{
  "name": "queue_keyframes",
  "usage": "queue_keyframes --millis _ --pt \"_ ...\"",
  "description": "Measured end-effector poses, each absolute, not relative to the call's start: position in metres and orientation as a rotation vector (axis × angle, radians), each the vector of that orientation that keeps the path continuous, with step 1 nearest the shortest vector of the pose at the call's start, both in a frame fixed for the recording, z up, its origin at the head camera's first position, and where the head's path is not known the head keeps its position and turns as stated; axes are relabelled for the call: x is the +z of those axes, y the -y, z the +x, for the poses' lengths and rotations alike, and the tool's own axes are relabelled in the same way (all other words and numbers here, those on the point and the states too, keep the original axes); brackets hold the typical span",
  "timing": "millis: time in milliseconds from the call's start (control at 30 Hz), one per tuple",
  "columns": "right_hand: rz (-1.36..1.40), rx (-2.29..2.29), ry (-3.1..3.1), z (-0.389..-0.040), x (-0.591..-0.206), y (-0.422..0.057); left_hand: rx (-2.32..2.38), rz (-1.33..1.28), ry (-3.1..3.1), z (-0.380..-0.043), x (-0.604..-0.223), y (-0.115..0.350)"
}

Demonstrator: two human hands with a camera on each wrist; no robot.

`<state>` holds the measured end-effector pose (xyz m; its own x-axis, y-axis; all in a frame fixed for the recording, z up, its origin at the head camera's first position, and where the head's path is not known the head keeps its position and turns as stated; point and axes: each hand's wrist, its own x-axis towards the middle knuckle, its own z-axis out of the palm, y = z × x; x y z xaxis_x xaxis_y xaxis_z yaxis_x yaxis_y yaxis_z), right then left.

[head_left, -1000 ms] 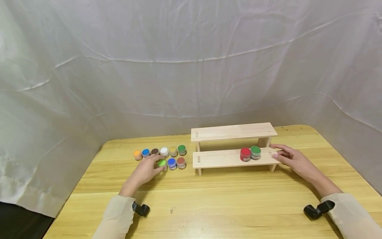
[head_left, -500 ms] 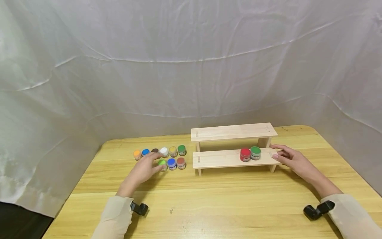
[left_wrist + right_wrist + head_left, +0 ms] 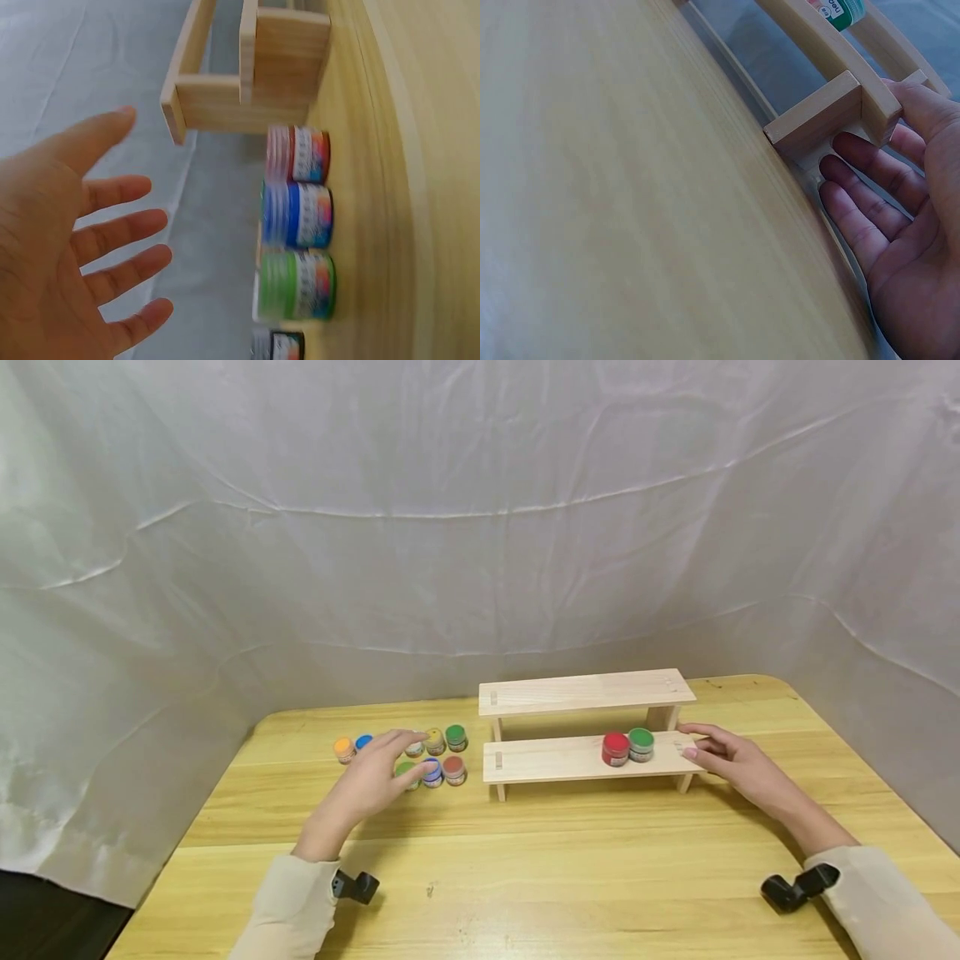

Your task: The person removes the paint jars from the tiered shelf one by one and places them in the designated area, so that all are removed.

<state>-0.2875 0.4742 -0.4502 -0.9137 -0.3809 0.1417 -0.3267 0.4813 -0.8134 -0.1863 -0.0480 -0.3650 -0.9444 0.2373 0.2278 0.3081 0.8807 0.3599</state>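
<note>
My left hand (image 3: 372, 777) hovers over small paint jars, fingers spread, holding nothing. In the left wrist view, a gap separates this hand (image 3: 67, 240) from the red-brown jar (image 3: 300, 154), blue jar (image 3: 300, 216) and light green jar (image 3: 300, 285). On the right, my right hand (image 3: 750, 768) rests at the end of a two-step wooden rack (image 3: 555, 760). Its thumb touches the lower board's end; the other fingers extend loosely beside the support, as the right wrist view shows. A red jar (image 3: 616, 749) and a green jar (image 3: 641, 744) stand together on that board.
Behind the front jars is a row with orange (image 3: 344, 749), blue (image 3: 363, 742), yellow (image 3: 434, 742) and dark green (image 3: 456, 737) jars, partly covered by the left hand. The rack's upper board (image 3: 585, 691) is bare. A grey cloth (image 3: 480, 527) hangs behind the wooden table (image 3: 525, 877).
My left hand, earlier with fingertips at the light green jar, has lifted and shifted slightly right, now spread over the jars. The right hand and rack stay put.
</note>
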Motion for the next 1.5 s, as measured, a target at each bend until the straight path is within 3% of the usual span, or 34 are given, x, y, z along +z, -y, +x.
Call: queue_keyframes --millis 700,1500 --pt "-0.643 -1.450 -2.642 -0.288 -0.451 -0.475 -0.389 -0.770 2.762 -0.201 -0.346 -0.031" --pt "-0.643 -1.444 -2.649 -0.289 -0.452 -0.476 -0.192 -0.884 2.836 -0.229 -0.348 -0.116"
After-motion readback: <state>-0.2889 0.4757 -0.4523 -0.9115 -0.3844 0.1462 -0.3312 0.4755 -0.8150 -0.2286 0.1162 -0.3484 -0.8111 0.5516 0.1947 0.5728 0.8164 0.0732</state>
